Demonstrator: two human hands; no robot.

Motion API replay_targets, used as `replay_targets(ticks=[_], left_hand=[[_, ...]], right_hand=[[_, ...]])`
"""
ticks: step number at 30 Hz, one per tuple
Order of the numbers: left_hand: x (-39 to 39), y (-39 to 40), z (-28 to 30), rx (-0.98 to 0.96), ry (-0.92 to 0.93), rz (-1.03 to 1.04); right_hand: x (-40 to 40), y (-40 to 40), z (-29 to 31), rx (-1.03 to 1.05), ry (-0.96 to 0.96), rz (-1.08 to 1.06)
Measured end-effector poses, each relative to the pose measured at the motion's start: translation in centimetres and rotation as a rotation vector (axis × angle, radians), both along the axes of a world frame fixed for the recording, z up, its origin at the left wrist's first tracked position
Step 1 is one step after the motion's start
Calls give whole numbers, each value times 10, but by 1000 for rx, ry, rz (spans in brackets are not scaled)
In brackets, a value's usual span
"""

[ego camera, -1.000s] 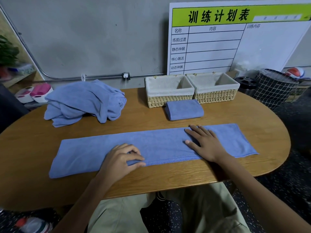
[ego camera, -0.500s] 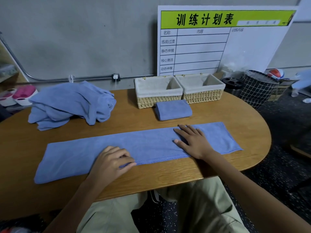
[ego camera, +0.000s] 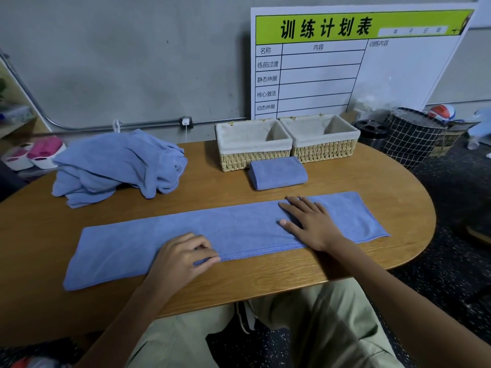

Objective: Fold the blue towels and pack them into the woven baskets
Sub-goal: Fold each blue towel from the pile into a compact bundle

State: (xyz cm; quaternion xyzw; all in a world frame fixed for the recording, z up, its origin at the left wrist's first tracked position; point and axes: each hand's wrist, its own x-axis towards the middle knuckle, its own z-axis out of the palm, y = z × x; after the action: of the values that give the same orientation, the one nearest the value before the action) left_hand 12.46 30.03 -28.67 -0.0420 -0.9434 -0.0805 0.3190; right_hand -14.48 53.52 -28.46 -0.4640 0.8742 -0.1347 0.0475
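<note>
Now, by label —
Long blue towel (ego camera: 225, 235): spread lengthwise along the wooden bench (ego camera: 385, 181), near edge.
Left hand (ego camera: 183, 258): pinching its stitched near hem.
Right hand (ego camera: 310, 224): flat, fingers straight, pressing it.
Folded towel (ego camera: 277, 173): just before two woven baskets (ego camera: 255, 146).
Crumpled towels (ego camera: 117, 166): heaped far left.

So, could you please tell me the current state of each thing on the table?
Long towel: folded into a strip, flat.
Small towel: folded, outside the baskets.
Towel pile: crumpled, unfolded.
Left basket: empty.
Right basket: empty.
Left hand: pinching strip's near hem.
Right hand: flat on strip.
</note>
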Motion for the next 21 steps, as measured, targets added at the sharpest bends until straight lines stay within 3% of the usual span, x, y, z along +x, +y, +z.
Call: replay_targets(ticks=[14, 21], left_hand=[[1, 6, 8, -251, -38, 54], [12, 2, 11, -160, -170, -31]], right_hand=[[-1, 0, 0, -23, -8, -12], [-6, 0, 6, 2, -32, -29]])
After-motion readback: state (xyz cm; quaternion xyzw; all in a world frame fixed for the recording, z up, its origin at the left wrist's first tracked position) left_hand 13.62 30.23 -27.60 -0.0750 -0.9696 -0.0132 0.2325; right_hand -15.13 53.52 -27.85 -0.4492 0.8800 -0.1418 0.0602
